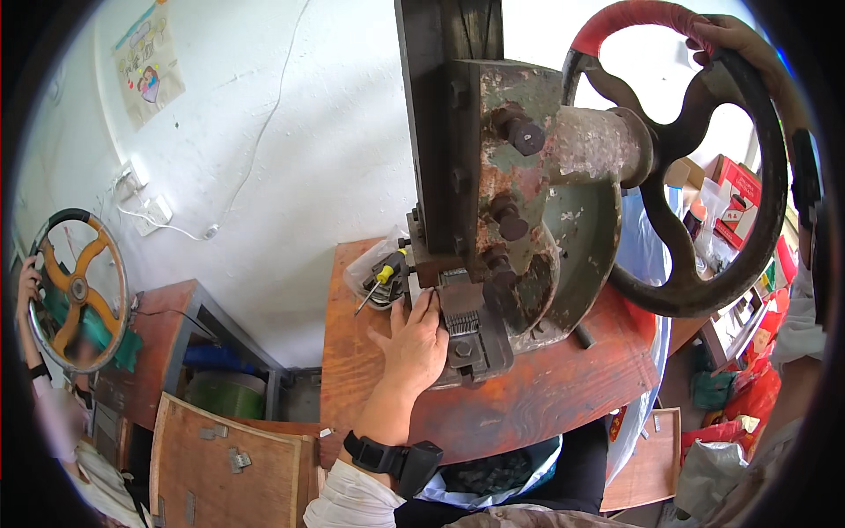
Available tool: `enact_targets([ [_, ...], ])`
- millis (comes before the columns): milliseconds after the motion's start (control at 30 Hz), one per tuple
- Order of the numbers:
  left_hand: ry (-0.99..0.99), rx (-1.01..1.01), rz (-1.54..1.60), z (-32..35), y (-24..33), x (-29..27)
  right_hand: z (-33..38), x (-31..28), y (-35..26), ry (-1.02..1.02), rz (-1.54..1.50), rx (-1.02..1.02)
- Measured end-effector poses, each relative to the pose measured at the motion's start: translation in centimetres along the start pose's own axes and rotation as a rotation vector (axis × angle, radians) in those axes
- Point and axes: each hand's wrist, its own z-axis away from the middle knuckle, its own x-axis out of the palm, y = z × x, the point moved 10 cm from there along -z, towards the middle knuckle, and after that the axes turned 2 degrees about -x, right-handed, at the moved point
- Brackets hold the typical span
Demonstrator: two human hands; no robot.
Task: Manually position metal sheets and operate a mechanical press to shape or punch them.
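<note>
A worn green fly press [519, 176] with a large black handwheel [757, 211] stands on a wooden bench in front of me. My right hand [739, 46] is closed round the wheel's upper rim, beside its red-wrapped stretch. At the base of the press, my left hand [412, 345] lies against the left side of the die [475, 348], fingers stretched forward and thumb apart. A ridged, comb-like metal part [461, 324] shows on the die beside my fingers. My fingertips are partly hidden, and whether they touch a small piece cannot be made out.
A screwdriver [380, 280] with a yellow handle lies on a tray of tools behind my left hand. A bag of dark pieces [493, 475] sits by my lap. Wooden boards [264, 458] bear small metal parts. At left, another person's hand [29, 280] grips a yellow-spoked wheel [79, 289].
</note>
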Motion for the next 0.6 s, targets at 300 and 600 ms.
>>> enact_targets([
  [300,-0.013,-0.04,0.043,0.4,-0.4,0.0,31.6,11.6,10.4,0.884,-0.681,0.324],
  [600,-0.024,-0.092,0.05,0.5,-1.5,0.5,19.7,3.9,14.6,0.061,-0.153,0.785],
])
